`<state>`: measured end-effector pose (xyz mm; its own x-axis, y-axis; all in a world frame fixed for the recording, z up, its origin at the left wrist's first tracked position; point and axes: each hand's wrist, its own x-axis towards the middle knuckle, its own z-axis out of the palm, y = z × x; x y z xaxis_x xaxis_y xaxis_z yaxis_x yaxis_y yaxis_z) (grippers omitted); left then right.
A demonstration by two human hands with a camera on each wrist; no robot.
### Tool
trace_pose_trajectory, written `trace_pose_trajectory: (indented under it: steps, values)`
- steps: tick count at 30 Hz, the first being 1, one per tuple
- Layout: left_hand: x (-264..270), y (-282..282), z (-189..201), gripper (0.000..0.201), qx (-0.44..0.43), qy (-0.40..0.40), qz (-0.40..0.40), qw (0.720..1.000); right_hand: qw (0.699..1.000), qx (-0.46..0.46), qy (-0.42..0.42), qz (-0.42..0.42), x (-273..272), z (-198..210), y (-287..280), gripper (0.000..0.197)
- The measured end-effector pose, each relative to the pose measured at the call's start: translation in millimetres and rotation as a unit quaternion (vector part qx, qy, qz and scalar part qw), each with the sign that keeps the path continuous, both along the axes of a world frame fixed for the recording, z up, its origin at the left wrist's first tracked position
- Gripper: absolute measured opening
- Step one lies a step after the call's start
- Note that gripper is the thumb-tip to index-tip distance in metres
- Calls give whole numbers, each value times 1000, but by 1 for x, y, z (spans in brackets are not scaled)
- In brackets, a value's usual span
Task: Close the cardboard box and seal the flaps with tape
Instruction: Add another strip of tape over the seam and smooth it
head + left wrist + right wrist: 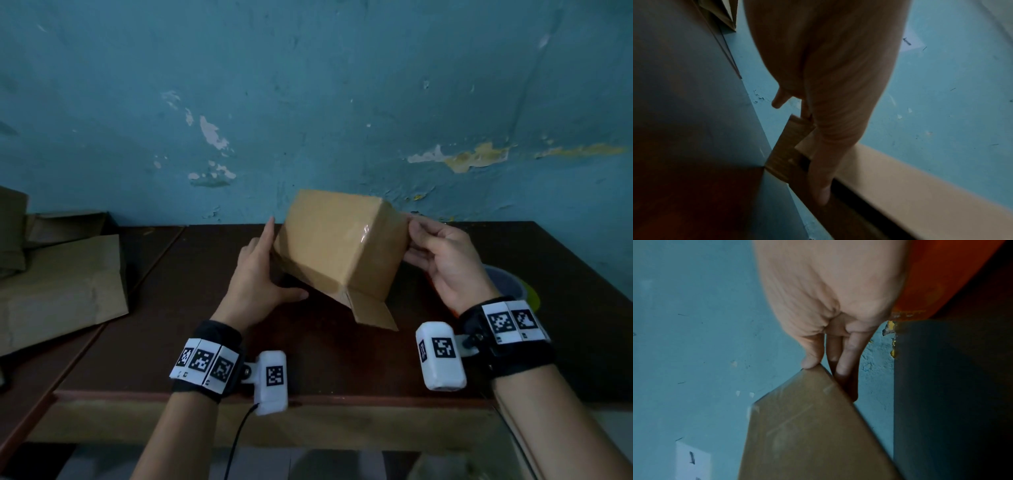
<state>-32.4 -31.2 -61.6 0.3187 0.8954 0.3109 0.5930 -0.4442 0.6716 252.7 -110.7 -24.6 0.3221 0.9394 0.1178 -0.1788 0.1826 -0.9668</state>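
A brown cardboard box (339, 246) is held tilted above the dark wooden table (171, 308), one corner pointing down. A glossy strip of clear tape (363, 236) runs over its upper edge. One loose flap (371, 311) hangs open at the low end. My left hand (257, 270) lies flat on the box's left side, fingers straight, thumb under the lower edge; the left wrist view shows the thumb (822, 186) along a flap. My right hand (442, 253) pinches the box's upper right corner, thumb (812, 360) on one face, fingers behind, box (807, 426) below.
Flattened brown cardboard sheets (58, 284) lie at the table's left end. A grey, orange and green object (510, 284) sits on the table behind my right wrist. A peeling blue wall (308, 102) stands right behind the table.
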Motion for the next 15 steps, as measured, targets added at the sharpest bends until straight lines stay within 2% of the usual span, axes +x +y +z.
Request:
trace_pose_trajectory:
  steps: [4,8,11,15]
  values:
    - [-6,-1,2,122,29,-74,29,996,1000,-19,21,2,-2,1,1,23]
    - [-6,-4,4,113,38,-74,32,996,1000,-26,17,6,-5,0,2,20]
    - [-6,-5,7,99,38,-78,33,996,999,-39,6,-1,-6,0,2,26]
    - [-7,-9,11,91,31,-97,30,994,998,-52,-43,-18,-7,0,1,26]
